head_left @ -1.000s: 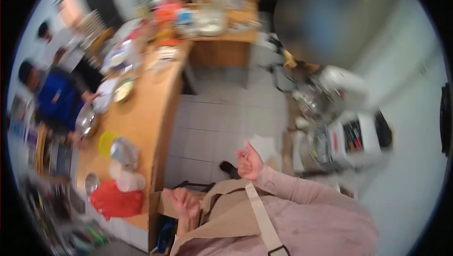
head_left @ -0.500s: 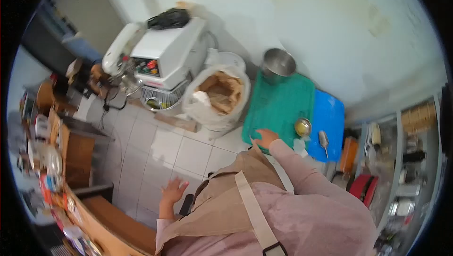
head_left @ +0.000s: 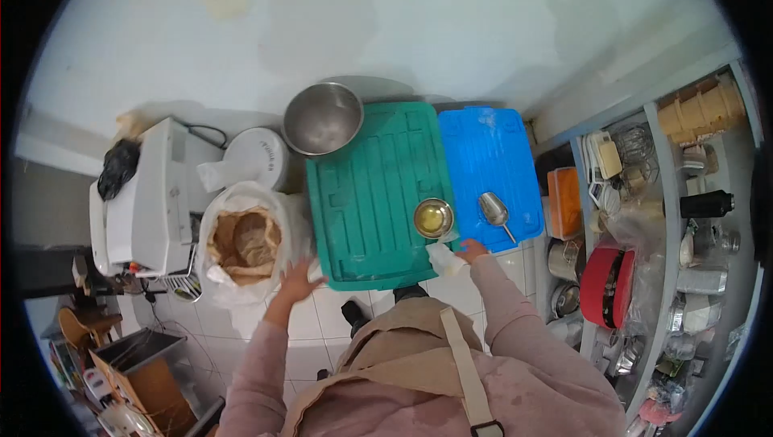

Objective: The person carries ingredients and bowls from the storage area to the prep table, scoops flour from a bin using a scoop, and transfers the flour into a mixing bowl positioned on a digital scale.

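Open sack (head_left: 245, 290), brown paper lining: just left of left hand. Left hand (head_left: 299, 281): fingers spread wide, nothing held, near front-left corner of green lid (head_left: 370, 195). Steel mixing bowl (head_left: 323, 118): well beyond left hand. Small metal bowl (head_left: 433, 218), yellow contents: on green lid, beyond right hand, to its left. Crumpled white sheet (head_left: 444, 261): at right hand's (head_left: 473, 251) fingertips; finger opening and hold cannot be told. Metal scoop (head_left: 493, 209): on blue lid (head_left: 491, 159), beyond right hand.

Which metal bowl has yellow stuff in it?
The small metal bowl near the right hand, on the green lid; the large metal bowl shows nothing yellow.
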Action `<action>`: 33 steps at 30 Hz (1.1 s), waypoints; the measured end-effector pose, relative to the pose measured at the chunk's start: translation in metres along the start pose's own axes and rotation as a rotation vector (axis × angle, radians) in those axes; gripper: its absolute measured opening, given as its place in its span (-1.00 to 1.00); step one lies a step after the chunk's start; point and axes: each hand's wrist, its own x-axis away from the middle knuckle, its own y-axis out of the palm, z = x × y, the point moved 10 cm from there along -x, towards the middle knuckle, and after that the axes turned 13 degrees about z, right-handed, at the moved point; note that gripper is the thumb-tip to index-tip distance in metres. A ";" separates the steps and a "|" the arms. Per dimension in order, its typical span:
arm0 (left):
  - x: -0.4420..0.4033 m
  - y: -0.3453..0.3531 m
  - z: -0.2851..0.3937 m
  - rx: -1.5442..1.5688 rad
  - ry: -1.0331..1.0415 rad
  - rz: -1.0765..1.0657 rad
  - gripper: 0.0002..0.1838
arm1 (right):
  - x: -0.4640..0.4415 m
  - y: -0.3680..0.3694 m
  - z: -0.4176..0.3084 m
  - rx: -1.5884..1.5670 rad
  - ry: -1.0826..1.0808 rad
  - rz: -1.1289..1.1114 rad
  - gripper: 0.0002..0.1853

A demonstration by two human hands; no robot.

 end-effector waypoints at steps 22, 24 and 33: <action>-0.310 -0.024 0.021 1.564 -0.652 0.176 -0.20 | -0.069 0.084 0.016 -0.001 0.270 -0.036 -0.35; -0.322 -0.019 0.018 1.612 -0.636 0.146 -0.34 | -0.079 0.096 0.020 0.018 0.266 -0.076 -0.34; -0.293 -0.026 0.024 1.622 -0.589 0.322 -0.53 | -0.077 0.076 0.008 0.058 0.100 0.049 -0.49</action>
